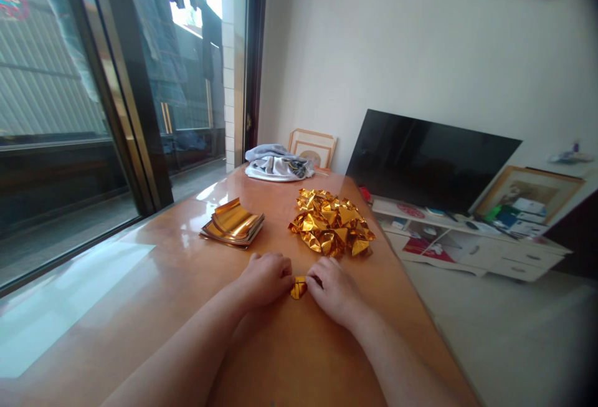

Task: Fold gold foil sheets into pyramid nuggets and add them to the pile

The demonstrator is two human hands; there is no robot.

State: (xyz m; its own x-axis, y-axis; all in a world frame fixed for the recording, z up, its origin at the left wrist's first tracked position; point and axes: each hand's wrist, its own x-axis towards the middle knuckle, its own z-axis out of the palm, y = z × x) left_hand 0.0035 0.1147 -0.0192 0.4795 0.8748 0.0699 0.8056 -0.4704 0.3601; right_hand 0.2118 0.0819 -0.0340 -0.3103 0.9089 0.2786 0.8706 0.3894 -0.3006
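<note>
Forearms (187, 344) slant from bottom — left hand (268, 279) and right hand (335, 288), both curled, pinch one folded gold paper (298, 288), lower centre; white cabinet (495, 258), right, holds something red (418, 246).

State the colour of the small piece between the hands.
The piece is shiny gold, as the head view shows.

Left hand (268, 277): bare | Right hand (334, 288): bare | Forearms (187, 338): uncovered along visible length, smooth in outline, narrowing toward hands
</note>
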